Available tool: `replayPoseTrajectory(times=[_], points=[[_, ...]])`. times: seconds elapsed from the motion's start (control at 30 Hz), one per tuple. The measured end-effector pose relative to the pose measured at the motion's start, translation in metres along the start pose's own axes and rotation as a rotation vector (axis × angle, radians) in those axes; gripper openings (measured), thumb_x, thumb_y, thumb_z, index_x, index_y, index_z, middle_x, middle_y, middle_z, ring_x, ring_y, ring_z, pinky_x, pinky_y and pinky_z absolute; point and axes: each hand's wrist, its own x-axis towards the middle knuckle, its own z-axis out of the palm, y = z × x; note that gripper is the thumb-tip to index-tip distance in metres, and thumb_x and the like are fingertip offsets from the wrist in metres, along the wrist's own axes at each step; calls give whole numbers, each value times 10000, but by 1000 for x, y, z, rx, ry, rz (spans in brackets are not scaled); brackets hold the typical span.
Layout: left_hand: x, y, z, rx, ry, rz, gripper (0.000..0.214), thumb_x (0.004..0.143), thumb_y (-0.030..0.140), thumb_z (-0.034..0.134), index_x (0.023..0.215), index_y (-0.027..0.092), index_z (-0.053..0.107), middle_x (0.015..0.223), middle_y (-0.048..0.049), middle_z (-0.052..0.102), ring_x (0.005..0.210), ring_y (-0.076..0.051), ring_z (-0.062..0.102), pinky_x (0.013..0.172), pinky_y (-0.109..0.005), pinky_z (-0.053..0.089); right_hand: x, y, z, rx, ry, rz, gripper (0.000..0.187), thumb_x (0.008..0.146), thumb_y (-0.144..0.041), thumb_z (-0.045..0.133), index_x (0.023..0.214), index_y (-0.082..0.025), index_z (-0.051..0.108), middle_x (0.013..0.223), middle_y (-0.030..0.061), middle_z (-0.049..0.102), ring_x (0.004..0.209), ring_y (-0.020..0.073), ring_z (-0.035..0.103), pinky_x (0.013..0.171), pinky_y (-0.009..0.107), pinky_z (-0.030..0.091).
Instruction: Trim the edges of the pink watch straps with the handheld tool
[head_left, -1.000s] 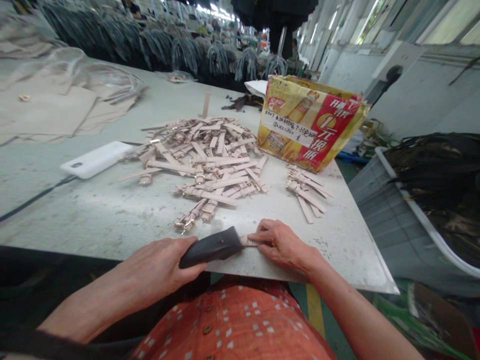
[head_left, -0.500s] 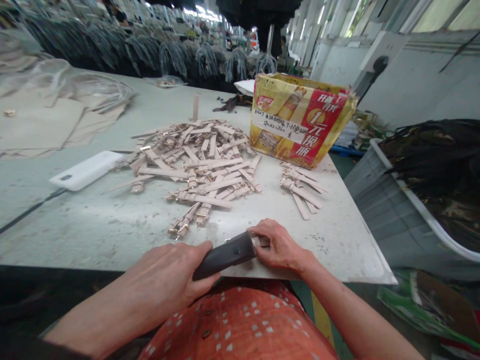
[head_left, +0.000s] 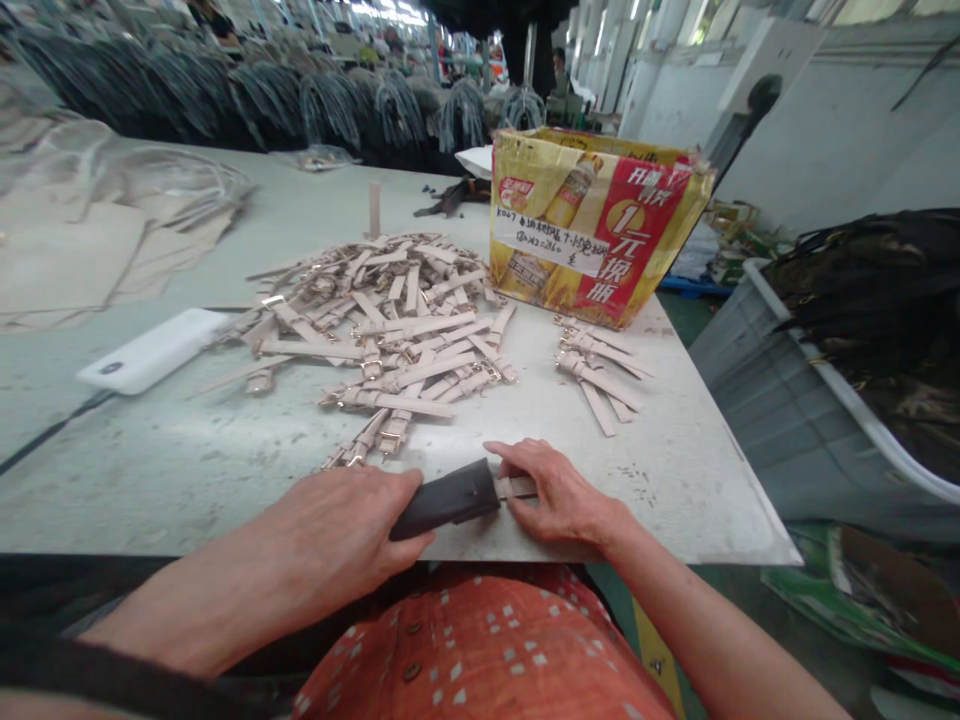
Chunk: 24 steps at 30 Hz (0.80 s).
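My left hand (head_left: 360,520) is wrapped round a dark, flat, sleeve-like piece (head_left: 450,497) just above the table's front edge. At its right end my right hand (head_left: 555,492) pinches a short beige strap (head_left: 516,487), with the index finger stretched out. The strap meets the end of the dark piece; whether it goes inside is hidden. Beyond my hands lies a heap of beige buckle straps (head_left: 405,325), their metal buckles showing. A smaller group of buckle straps (head_left: 600,370) lies to the right.
A yellow and red cardboard box (head_left: 592,230) stands at the table's back right. On the left are a white corded device (head_left: 154,350) and beige panels (head_left: 67,240). A grey bin (head_left: 840,420) filled with dark material stands beyond the table's right edge.
The dark piece and my right fingers have drawn slightly apart, so more of the strap shows between them. My right index finger has stretched out. The whole view has shifted a little.
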Motion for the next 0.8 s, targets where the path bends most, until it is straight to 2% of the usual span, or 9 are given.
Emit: replayPoseTrajectory(times=[0.13,0.4,0.57,0.7,0.8], points=[[8,11,-1,33,-22,15,354,999,479,582,1114,242,819,1065,-183,915,1044,-455,883,872,-515,631,0,2,0,17,9,3,835,885,-120,724,1704,-147,562,1230,131,804,1057,284,684,1019,456,563],[7,-2,-2,53,-44,5,371,993,533,591,1105,267,823,1074,-153,920,1037,-412,884,887,-479,624,-2,2,2,43,27,12,807,872,-115,720,1669,-146,596,1222,128,823,1067,283,707,1046,466,571],[12,6,-5,69,-51,-13,377,1010,530,585,1122,257,819,1097,-160,921,1051,-415,884,879,-474,618,-2,2,2,56,23,18,769,896,-120,715,1658,-149,613,1222,130,820,1078,278,710,1051,460,573],[13,9,0,42,-14,-27,366,1009,511,609,1152,251,823,1101,-156,922,1070,-408,884,891,-451,613,0,3,0,54,10,55,817,873,-98,723,1676,-184,602,1242,122,813,1088,275,707,1044,450,576],[15,8,6,-68,38,-71,429,1021,526,573,1217,233,817,1146,-155,918,1073,-382,880,879,-419,609,1,3,-1,57,15,107,910,848,-110,748,1732,-197,544,1270,126,804,1106,285,708,1055,459,581]])
